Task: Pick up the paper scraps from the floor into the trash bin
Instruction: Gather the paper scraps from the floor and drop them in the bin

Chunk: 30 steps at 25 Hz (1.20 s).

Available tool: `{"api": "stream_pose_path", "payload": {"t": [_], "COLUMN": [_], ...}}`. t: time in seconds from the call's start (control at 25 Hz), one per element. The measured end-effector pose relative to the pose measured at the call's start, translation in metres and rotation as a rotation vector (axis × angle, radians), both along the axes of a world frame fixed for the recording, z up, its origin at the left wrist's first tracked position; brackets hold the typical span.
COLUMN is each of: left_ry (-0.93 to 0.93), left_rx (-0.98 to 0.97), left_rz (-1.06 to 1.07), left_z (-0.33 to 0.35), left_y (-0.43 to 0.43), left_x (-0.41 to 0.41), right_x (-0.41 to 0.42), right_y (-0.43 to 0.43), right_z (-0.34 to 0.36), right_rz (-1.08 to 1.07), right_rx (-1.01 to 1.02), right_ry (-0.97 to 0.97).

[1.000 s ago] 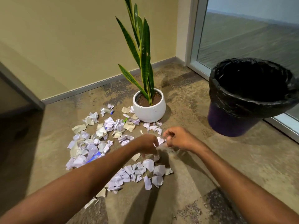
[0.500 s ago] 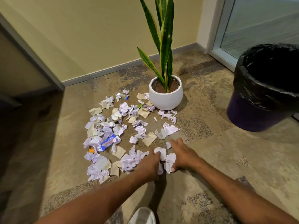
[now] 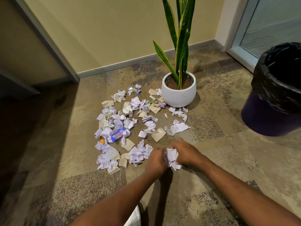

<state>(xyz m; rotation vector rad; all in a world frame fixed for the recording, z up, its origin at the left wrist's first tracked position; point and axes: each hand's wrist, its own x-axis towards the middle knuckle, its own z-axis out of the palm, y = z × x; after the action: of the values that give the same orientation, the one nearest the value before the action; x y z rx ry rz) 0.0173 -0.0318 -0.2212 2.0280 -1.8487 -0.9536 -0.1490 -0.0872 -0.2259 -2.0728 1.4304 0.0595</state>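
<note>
both hands are cupped together low in the middle of the frame: the left hand [image 3: 155,160] and the right hand [image 3: 187,154] have their fingers curled round one wad [image 3: 171,158] of white paper, squeezed between them just above the floor [image 3: 216,149]. the rest of the paper scraps [image 3: 114,121] lie spread across the centre of the frame, from beside the left hand up to the white plant pot [image 3: 179,97]. the trash bin [image 3: 275,101], lined with a black bag, stands at the right edge, well apart from the wad. the wad looks loosely packed, with a corner poking out below the right hand, so bits could shed over bare floor on the way to the bin. the bin is partly cut off by the frame edge, so a careless drop could catch on the bag's crumpled rim or fall outside it. the scraps tucked against the pot are easy to miss, and reaching for them could knock the leaves. as for writing, a blue wrapper [image 3: 118,135] among the scraps left of centre carries white and red print, too blurred to read; a small round mark on the pot's front is likewise unreadable.
</note>
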Motion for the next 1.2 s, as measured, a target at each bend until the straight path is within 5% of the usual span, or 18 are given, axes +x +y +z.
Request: {"api": "stream_pose_path", "payload": {"t": [0.24,0.4,0.68,1.0,1.2], "left_ry": [-0.074,-0.080,0.006,0.352,0.660], "left_rx": [-0.007,-0.025,-0.011,0.151,0.222], "left_rz": [-0.136,-0.127,-0.041,0.152,0.269], "left_z": [-0.009,-0.016,-0.013,0.002,0.024], "left_y": [0.010,0.011,-0.008,-0.047,-0.075], "left_x": [0.001,0.000,-0.006,-0.032,-0.057], "right_x": [-0.007,-0.004,-0.006,-0.026,-0.048], "right_y": [0.009,0.030,0.026,0.005,-0.014], "right_z": [0.000,-0.012,-0.031,-0.012,0.017], "right_rz": [0.017,0.060,-0.101,-0.779,-0.962], "right_rx": [0.166,0.032,-0.082,0.321,0.407], "right_ry": [-0.022,0.014,-0.222,-0.661,-0.894]}}
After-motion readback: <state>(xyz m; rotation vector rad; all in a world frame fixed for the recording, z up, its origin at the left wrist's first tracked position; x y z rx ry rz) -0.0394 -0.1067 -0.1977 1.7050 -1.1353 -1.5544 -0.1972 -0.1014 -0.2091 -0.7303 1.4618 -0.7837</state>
